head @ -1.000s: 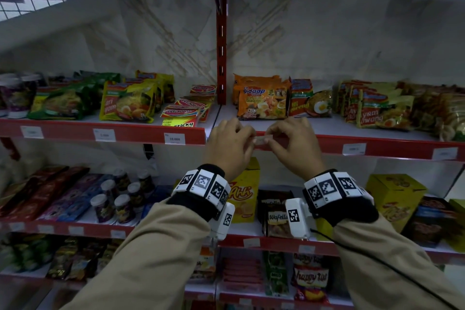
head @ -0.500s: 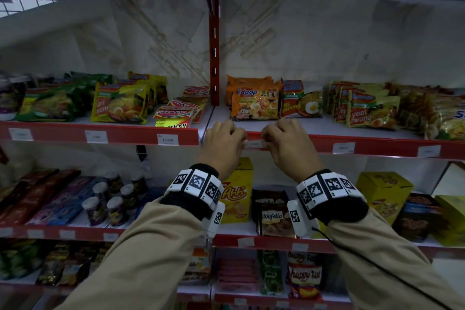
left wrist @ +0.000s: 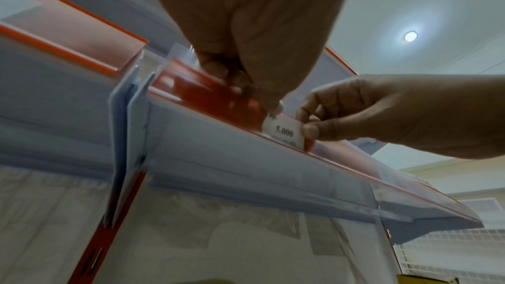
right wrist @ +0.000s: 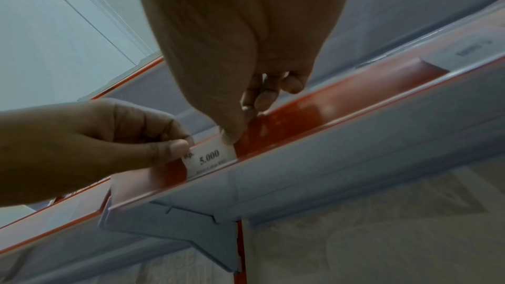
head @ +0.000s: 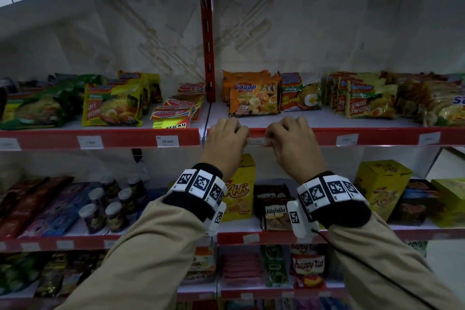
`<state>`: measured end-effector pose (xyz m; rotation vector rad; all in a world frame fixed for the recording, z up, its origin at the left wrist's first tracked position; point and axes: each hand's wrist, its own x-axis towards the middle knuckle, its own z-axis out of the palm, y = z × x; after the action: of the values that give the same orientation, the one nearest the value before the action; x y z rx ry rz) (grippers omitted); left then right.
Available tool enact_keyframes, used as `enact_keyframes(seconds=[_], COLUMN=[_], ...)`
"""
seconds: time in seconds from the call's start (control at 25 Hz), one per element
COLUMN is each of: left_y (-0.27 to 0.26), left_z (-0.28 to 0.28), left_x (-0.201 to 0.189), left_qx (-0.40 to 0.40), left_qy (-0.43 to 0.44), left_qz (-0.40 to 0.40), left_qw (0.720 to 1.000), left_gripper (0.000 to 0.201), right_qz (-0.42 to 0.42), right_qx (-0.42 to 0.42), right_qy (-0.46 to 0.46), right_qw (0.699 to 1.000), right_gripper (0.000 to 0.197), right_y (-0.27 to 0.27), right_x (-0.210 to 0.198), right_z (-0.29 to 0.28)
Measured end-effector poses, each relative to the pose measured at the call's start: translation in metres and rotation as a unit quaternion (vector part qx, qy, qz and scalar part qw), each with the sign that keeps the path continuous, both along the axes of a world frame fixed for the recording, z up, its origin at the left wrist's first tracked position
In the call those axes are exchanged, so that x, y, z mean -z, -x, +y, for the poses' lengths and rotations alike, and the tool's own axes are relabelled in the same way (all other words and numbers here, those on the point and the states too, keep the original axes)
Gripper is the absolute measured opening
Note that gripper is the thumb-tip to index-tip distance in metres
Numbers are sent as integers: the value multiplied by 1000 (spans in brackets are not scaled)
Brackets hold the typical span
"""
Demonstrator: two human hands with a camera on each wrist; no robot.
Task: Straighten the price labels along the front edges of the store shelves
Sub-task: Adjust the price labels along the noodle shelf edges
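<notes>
A white price label (head: 258,141) reading 5.000 sits in the red rail (head: 377,136) along the front of the upper shelf, just right of the red upright post (head: 208,58). My left hand (head: 245,137) pinches the label's left end, thumb below and curled fingers above. My right hand (head: 270,137) pinches its right end the same way. In the left wrist view the label (left wrist: 285,131) lies between my own thumb and the right hand (left wrist: 314,131). In the right wrist view the label (right wrist: 210,159) lies level in the rail, with the left hand (right wrist: 180,148) on its left edge.
Other labels (head: 167,141) (head: 347,139) (head: 429,138) sit along the same rail. Noodle packets (head: 254,98) stand right behind my hands on the shelf. Snack boxes (head: 239,189) and jars (head: 105,211) fill the shelf below, which has its own label rail (head: 251,238).
Both hands have stayed pinched on the same label at the rail. They have edged slightly right of the post, and the head view has drifted, so the shelves sit a little further left.
</notes>
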<state>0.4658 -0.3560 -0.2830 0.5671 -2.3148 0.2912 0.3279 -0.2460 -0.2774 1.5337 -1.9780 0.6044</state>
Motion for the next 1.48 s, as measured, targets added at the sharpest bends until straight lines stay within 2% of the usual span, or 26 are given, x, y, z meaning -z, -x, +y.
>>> enact_keyframes(seconds=[0.16, 0.28, 0.44, 0.56, 0.68, 0.88, 1.04, 1.12, 1.16, 1.32, 1.48], left_y=[-2, -7, -14, -9, 13, 68, 85, 89, 125, 122, 134], left_z=[6, 9, 12, 21, 39, 80, 90, 91, 119, 113, 118], left_x=[1, 0, -11, -14, -16, -13, -6, -3, 0, -3, -5], left_qx=[-1, -1, -6, -33, -15, 34, 46, 38, 13, -6, -51], left_qy=[-32, -37, -1, 41, 33, 17, 6, -13, -13, -25, -36], left_qz=[19, 8, -2, -17, -23, -53, -83, -87, -88, -49, -60], left_qw=[999, 999, 1000, 998, 999, 998, 995, 995, 996, 998, 996], left_gripper=[19, 18, 20, 24, 31, 40, 50, 44, 40, 48, 36], right_qz=[-16, -11, -5, -1, 14, 2, -2, -16, -28, 5, 18], right_qx=[-9, 2, -2, 27, 73, 101, 31, 4, -14, -45, -52], right_qy=[37, 37, 30, 4, -25, -5, 24, 43, 41, 44, 20], right_qw=[999, 999, 1000, 1000, 997, 995, 999, 999, 999, 998, 998], right_gripper=[19, 18, 23, 22, 21, 27, 27, 25, 24, 21, 22], right_y=[-2, -2, 5, 22, 47, 100, 109, 108, 144, 140, 142], right_x=[4, 4, -2, -9, -16, -11, 1, 2, 4, 1, -1], right_z=[3, 5, 15, 30, 52, 91, 90, 84, 106, 101, 102])
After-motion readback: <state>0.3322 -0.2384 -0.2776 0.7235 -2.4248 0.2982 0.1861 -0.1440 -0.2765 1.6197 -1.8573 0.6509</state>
